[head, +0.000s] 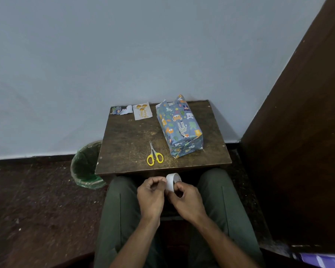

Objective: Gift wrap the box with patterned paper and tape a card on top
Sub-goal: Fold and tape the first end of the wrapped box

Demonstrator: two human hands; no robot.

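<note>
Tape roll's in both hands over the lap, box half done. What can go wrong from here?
1. The far end of the box has flaps standing up untaped; they may spring open further before tape arrives.
2. The scissors lie on the table while both the left hand and right hand are on the tape, so cutting a strip needs a regrip.

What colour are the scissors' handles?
Yellow; the scissors lie on the table, seen in the head view.

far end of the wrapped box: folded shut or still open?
Still open. On the wrapped box, paper flaps at the far end stand up unfolded; the near end is folded flat.
</note>
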